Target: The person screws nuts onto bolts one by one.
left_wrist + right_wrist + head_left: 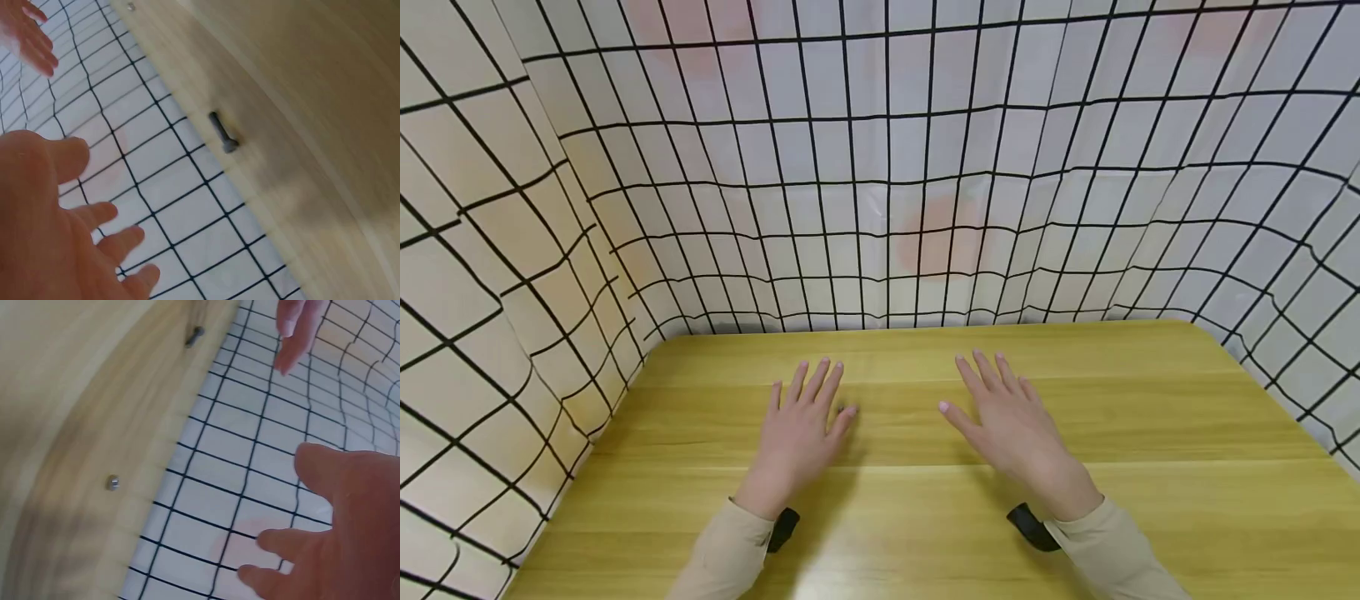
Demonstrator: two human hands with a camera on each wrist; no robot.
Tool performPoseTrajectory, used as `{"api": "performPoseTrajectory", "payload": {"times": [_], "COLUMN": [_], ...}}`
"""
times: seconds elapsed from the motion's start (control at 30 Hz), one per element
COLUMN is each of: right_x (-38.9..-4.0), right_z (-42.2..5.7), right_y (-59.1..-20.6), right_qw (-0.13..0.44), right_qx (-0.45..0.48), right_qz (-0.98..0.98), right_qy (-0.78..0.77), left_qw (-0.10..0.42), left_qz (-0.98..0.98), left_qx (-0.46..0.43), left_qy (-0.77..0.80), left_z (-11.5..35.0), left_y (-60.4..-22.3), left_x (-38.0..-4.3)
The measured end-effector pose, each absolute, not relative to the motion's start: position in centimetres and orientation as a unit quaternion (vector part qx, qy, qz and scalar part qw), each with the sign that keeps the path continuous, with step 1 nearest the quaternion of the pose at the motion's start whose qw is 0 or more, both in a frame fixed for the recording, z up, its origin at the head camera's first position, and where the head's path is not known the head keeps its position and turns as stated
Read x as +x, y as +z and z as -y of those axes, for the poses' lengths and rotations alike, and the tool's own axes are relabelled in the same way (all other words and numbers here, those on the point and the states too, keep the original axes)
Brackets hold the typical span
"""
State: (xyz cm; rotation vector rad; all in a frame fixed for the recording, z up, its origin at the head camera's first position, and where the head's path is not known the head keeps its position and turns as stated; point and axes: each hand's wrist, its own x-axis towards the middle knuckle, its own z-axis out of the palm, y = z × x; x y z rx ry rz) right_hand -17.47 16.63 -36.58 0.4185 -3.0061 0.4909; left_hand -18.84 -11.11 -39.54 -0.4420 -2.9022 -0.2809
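My left hand (801, 429) hovers over the wooden table, palm down with fingers spread, holding nothing. A dark bolt (222, 132) with a wider head lies on the tabletop near this hand; in the head view the hand mostly covers it. My right hand (1011, 421) is likewise over the table, its fingers extended and apart, with nothing in its grasp. On the wood near it sits a small silvery nut (112, 482), which the right hand hides in the head view. Both hands are apart from the bolt and the nut in the wrist views.
The yellowish wooden table (910, 533) ends at a straight back edge. A white curtain with a black grid pattern (865, 200) hangs behind it and round both sides. Black straps (1033, 527) show at the wrists, by the beige sleeves (1120, 550).
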Motion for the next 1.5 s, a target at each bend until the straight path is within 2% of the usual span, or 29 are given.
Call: {"api": "performPoseTrajectory", "payload": {"times": [0.23,0.47,1.07,1.37,1.5], "right_x": [-18.7,-20.1,-22.3,-23.1,-23.3], "right_z": [-17.7,-18.9,-21.0,-21.6,-21.8], "right_y": [-38.0,-39.2,-40.9,-41.5,-41.6], "right_qw": [0.048,0.068,0.037,0.012,-0.008], "right_qx": [0.159,0.194,0.226,0.247,0.248], "right_qz": [0.972,0.957,0.918,0.903,0.900], "right_qy": [0.165,0.205,0.323,0.352,0.360], "left_qw": [0.090,0.108,0.075,-0.031,-0.058], "left_qz": [0.970,0.959,0.935,0.896,0.881], "left_qx": [-0.189,-0.220,-0.268,-0.240,-0.236], "left_qy": [-0.122,-0.140,-0.220,-0.373,-0.406], "left_z": [12.2,13.2,14.8,15.3,15.5], "left_y": [-39.8,-40.1,-41.3,-41.6,-41.6], "left_x": [-19.8,-21.0,-23.1,-24.1,-24.5]}}
